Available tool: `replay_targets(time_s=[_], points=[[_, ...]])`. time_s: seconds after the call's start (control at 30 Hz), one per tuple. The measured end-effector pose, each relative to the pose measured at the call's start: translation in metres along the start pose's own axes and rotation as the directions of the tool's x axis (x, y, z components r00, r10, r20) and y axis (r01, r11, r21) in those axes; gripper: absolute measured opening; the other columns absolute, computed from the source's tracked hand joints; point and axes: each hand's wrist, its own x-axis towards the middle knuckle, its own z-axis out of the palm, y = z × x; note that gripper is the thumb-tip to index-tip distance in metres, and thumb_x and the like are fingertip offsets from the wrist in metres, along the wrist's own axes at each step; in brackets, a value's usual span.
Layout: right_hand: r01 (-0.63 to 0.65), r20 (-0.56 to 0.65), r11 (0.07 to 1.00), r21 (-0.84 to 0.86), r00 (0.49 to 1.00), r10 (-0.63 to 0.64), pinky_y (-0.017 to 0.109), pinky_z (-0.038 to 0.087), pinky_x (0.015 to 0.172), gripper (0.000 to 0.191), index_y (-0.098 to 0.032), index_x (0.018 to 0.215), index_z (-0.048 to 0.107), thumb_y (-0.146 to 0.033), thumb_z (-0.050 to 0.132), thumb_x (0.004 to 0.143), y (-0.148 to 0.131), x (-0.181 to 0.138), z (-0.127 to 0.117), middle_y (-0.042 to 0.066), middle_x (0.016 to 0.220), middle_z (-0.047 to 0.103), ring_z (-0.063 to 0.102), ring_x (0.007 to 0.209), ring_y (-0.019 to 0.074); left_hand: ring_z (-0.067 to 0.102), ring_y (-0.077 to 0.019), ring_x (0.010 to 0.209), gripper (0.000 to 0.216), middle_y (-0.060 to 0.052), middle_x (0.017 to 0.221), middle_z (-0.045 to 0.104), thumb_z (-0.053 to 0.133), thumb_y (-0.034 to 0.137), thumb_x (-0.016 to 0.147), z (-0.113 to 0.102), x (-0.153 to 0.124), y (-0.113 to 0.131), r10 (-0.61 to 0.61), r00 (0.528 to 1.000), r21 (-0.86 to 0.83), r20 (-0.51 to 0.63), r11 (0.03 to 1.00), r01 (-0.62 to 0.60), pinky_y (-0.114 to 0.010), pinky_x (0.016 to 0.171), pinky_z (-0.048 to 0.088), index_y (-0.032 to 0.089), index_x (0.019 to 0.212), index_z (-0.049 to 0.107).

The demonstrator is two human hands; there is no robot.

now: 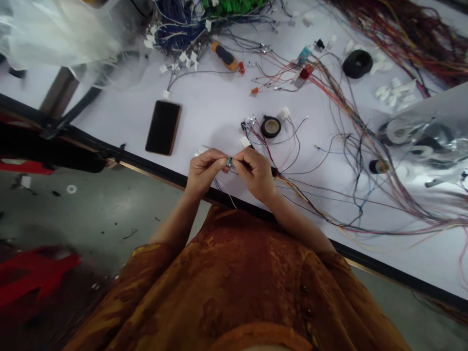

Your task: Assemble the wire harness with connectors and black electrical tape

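Near the table's front edge, my left hand (pixel 204 170) and my right hand (pixel 257 173) meet fingertip to fingertip. Pinched between them is a small bluish connector (pixel 229 162); its finer details are too small to make out. Thin wires, one of them white (pixel 230 196), hang below the fingers over the edge. Just beyond my right hand lie a roll of black tape (pixel 271 126) and loose wire ends with metal terminals (pixel 250 121). A bundle of coloured wires (pixel 292 185) passes by my right wrist and runs off to the right.
A phone (pixel 163 127) lies to the left. Farther back are an orange-handled tool (pixel 224 55), a red connector (pixel 306 71) and another black roll (pixel 357 64). Wire heaps (pixel 413 34) fill the back right. Plastic bags (pixel 69 34) sit at the back left.
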Motion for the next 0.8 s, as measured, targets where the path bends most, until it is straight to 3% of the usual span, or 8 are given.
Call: replay_targets(time_s=[0.17, 0.33, 0.43, 0.5, 0.6, 0.67, 0.73, 0.8], points=[[0.006, 0.015, 1.0, -0.018, 1.0, -0.006, 0.029, 0.039, 0.067, 0.022, -0.022, 0.077, 0.055, -0.025, 0.053, 0.098, 0.007, -0.002, 0.005, 0.0, 0.076, 0.057, 0.049, 0.069, 0.0126, 0.06, -0.0089, 0.056, 0.03, -0.001, 0.064, 0.066, 0.088, 0.042, 0.073, 0.003, -0.002, -0.004, -0.172, 0.985, -0.12, -0.002, 0.978, 0.171, -0.019, 0.057, 0.052, 0.018, 0.085, 0.075], [0.015, 0.066, 0.997, -0.074, 0.998, -0.01, 0.028, 0.041, 0.07, 0.02, -0.021, 0.081, 0.058, -0.025, 0.05, 0.099, 0.009, -0.003, 0.011, 0.002, 0.082, 0.058, 0.053, 0.075, 0.0128, 0.054, -0.0043, 0.052, 0.023, 0.002, 0.062, 0.06, 0.083, 0.036, 0.081, 0.008, -0.004, -0.008, -0.412, 0.911, -0.329, -0.003, 0.861, 0.389, -0.013, 0.05, 0.046, 0.016, 0.087, 0.074], [-0.028, 0.086, 0.997, -0.069, 0.996, 0.034, 0.028, 0.042, 0.07, 0.02, -0.021, 0.078, 0.059, -0.027, 0.054, 0.097, 0.025, 0.01, -0.005, 0.001, 0.076, 0.058, 0.054, 0.073, 0.013, 0.052, -0.0014, 0.053, 0.014, 0.004, 0.063, 0.057, 0.08, 0.028, 0.085, 0.001, 0.004, -0.007, -0.453, 0.887, -0.481, -0.088, 0.799, 0.36, -0.008, 0.048, 0.042, 0.016, 0.086, 0.073], [-0.132, -0.043, 0.983, -0.13, 0.991, 0.127, 0.03, 0.045, 0.074, 0.021, -0.022, 0.078, 0.057, -0.031, 0.054, 0.097, 0.048, 0.025, -0.025, 0.001, 0.076, 0.058, 0.055, 0.075, 0.0147, 0.05, -0.0006, 0.052, 0.012, 0.004, 0.062, 0.055, 0.075, 0.028, 0.089, -0.007, 0.011, -0.005, -0.47, 0.871, -0.559, -0.142, 0.764, 0.321, -0.007, 0.047, 0.04, 0.016, 0.087, 0.072], [-0.403, -0.319, 0.864, -0.302, 0.897, 0.307, 0.04, 0.049, 0.088, 0.019, -0.022, 0.085, 0.052, -0.035, 0.065, 0.09, 0.095, 0.049, -0.058, 0.007, 0.092, 0.058, 0.058, 0.09, 0.0209, 0.05, -0.0003, 0.053, 0.013, 0.004, 0.063, 0.055, 0.073, 0.03, 0.092, -0.016, 0.019, -0.004, -0.455, 0.875, -0.552, -0.163, 0.778, 0.301, -0.006, 0.047, 0.041, 0.018, 0.088, 0.072], [-0.52, -0.368, 0.771, -0.368, 0.843, 0.392, 0.048, 0.048, 0.096, 0.027, -0.022, 0.083, 0.048, -0.032, 0.073, 0.083, 0.12, 0.061, -0.071, 0.01, 0.099, 0.058, 0.058, 0.1, 0.0255, 0.052, -0.0007, 0.055, 0.013, 0.004, 0.066, 0.058, 0.076, 0.032, 0.089, -0.019, 0.022, -0.006, -0.397, 0.902, -0.494, -0.171, 0.827, 0.27, -0.007, 0.049, 0.042, 0.019, 0.089, 0.072], [-0.534, -0.353, 0.753, -0.386, 0.839, 0.414, 0.052, 0.047, 0.097, 0.028, -0.022, 0.081, 0.046, -0.027, 0.074, 0.08, 0.129, 0.069, -0.075, 0.009, 0.096, 0.058, 0.059, 0.101, 0.0272, 0.055, -0.0014, 0.059, 0.014, 0.003, 0.072, 0.063, 0.08, 0.032, 0.085, -0.018, 0.023, -0.007, -0.326, 0.922, -0.441, -0.207, 0.873, 0.21, -0.009, 0.051, 0.045, 0.02, 0.089, 0.073], [-0.469, -0.323, 0.811, -0.349, 0.873, 0.365, 0.049, 0.049, 0.093, 0.023, -0.022, 0.085, 0.048, -0.022, 0.071, 0.082, 0.118, 0.073, -0.071, 0.006, 0.088, 0.057, 0.059, 0.095, 0.0245, 0.058, -0.0023, 0.061, 0.015, 0.002, 0.078, 0.067, 0.081, 0.031, 0.083, -0.016, 0.024, -0.008, -0.29, 0.925, -0.408, -0.246, 0.897, 0.173, -0.011, 0.053, 0.046, 0.019, 0.088, 0.074]])
